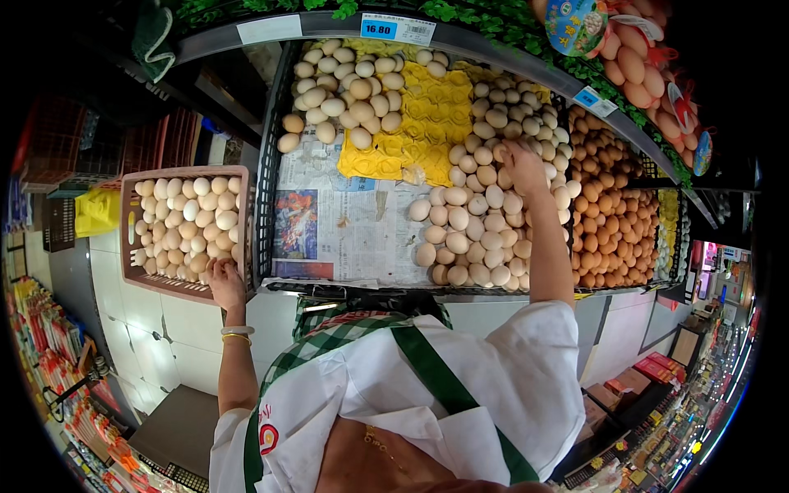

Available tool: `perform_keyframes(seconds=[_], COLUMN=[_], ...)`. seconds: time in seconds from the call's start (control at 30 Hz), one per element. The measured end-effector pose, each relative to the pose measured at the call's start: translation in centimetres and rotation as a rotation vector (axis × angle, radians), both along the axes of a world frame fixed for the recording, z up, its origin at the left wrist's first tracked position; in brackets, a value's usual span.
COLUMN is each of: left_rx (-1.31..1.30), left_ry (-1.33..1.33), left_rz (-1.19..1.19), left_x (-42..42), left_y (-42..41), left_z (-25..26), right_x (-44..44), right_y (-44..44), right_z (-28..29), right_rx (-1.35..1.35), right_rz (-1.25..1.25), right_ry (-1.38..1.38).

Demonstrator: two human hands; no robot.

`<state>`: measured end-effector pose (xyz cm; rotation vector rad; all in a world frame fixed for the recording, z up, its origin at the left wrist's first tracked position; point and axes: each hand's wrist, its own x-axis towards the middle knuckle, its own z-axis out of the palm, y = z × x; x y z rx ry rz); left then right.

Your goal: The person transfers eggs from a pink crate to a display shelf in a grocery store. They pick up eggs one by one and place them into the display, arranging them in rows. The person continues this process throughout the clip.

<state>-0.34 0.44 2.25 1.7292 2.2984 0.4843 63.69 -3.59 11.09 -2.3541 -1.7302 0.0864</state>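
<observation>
My left hand (225, 283) reaches into the near right corner of a brown plastic crate (185, 174) full of pale eggs (190, 210). Its fingertips rest at an egg; whether they grip it I cannot tell. Over the display bin, my right hand (522, 165) bends down onto a heap of cream-coloured eggs (484, 225), fingers at an egg whose hold is partly hidden. Newspaper (363, 234) lines the bin's left part. Yellow egg trays (434, 117) lie behind it, and another group of pale eggs (345, 92) sits at the back left.
Brown eggs (607, 228) fill the section on the right, past a black divider. A shelf rail (333, 28) with price tags and green artificial leaves curves above the bin. Netted eggs (635, 61) hang at the upper right. A yellow bag (97, 212) lies left of the crate.
</observation>
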Motion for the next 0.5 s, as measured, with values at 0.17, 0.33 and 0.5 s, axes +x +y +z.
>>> perform_keyframes(seconds=[0.17,0.33,0.5], left_rx=[0.027,0.014,-0.028], left_ry=[0.011,0.010,-0.069], left_rz=[-0.044,-0.067,0.004], left_x=[-0.4,-1.1,0.6], left_y=[0.1,0.2,0.2], left_z=[-0.4,-1.8,0.2], right_x=[-1.3,-8.0,-16.8], right_y=[-0.9,-1.7,-1.9], right_z=[1.0,1.9,0.6], right_rx=[0.146,0.291,0.258], right_rz=[0.054,0.209,0.330], right_ry=[-0.054,0.161,0.241])
